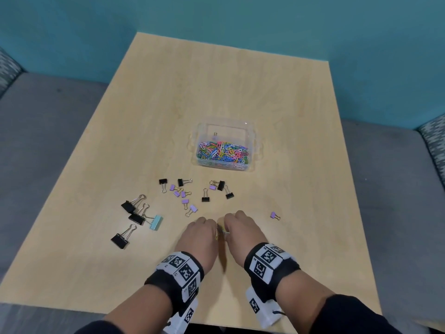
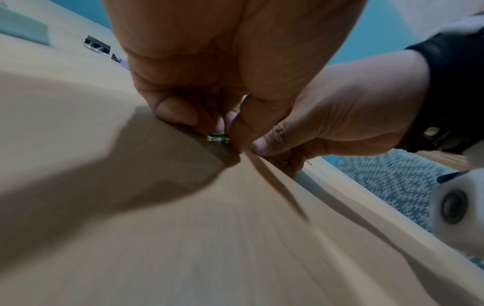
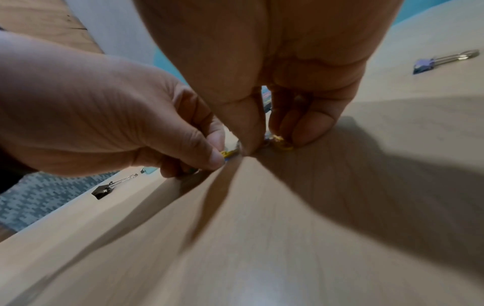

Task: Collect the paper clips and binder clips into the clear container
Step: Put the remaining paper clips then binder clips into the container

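Note:
The clear container (image 1: pixel 250 141) stands mid-table, holding a heap of coloured paper clips (image 1: pixel 222 150) and one small purple binder clip (image 1: pixel 215 136). My two hands meet on the table in front of it. My left hand (image 2: pixel 220 128) has its fingers curled down and pinches green and blue paper clips (image 2: pixel 218 137) against the tabletop. My right hand (image 3: pixel 267 136) pinches yellowish paper clips (image 3: pixel 280 142) right beside it. Black binder clips (image 1: pixel 137 218), a light blue binder clip (image 1: pixel 156 222) and small purple binder clips (image 1: pixel 180 192) lie scattered left and ahead of the hands. A lone purple binder clip (image 1: pixel 273 215) lies to the right.
The wooden table (image 1: pixel 289 104) ends close behind my wrists and is flanked by grey upholstered seating (image 1: pixel 43 141). A teal wall (image 1: pixel 216 15) rises behind it. Small black binder clips (image 1: pixel 206 198) lie between my hands and the container.

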A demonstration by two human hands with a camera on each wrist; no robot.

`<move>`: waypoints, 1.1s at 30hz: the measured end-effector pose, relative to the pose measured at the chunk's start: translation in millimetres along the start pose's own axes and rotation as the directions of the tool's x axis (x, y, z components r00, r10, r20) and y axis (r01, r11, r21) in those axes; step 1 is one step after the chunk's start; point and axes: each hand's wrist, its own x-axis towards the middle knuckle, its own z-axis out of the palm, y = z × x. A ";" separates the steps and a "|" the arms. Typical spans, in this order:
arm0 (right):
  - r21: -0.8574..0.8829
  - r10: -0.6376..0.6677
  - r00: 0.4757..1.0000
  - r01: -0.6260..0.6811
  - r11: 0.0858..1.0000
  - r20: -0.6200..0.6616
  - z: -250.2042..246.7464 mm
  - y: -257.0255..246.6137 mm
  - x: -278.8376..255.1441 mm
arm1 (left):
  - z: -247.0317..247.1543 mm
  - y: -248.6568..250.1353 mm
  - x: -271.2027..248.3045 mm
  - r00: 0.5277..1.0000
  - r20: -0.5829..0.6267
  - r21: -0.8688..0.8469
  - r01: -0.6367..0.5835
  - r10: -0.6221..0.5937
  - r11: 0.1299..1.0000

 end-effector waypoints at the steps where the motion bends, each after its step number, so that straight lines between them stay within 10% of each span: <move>1: -0.011 -0.001 1.000 0.001 1.000 0.012 -0.4 0.1 2.3 | -1.3 -1.1 1.9 1.000 -0.008 0.006 0.007 -0.006 1.000; 14: -0.271 -0.157 0.981 0.183 0.945 0.113 -14.4 0.5 15.3 | -21.7 -0.7 15.1 0.986 0.107 0.338 -0.158 0.129 0.928; 19: 0.171 0.102 0.981 -0.130 0.977 0.163 -32.7 25.7 20.3 | -29.0 -14.0 23.3 0.991 0.135 0.133 -0.014 -0.004 0.991; 23: 0.584 0.210 0.951 -0.306 0.752 0.228 -57.8 37.7 29.2 | -54.4 -22.3 31.9 0.993 0.105 -0.186 0.079 -0.060 0.979; 33: 0.323 0.106 0.979 -0.045 0.945 -0.172 -161.2 9.0 123.3 | -142.2 19.4 144.6 0.977 -0.213 -0.320 -0.064 -0.006 0.945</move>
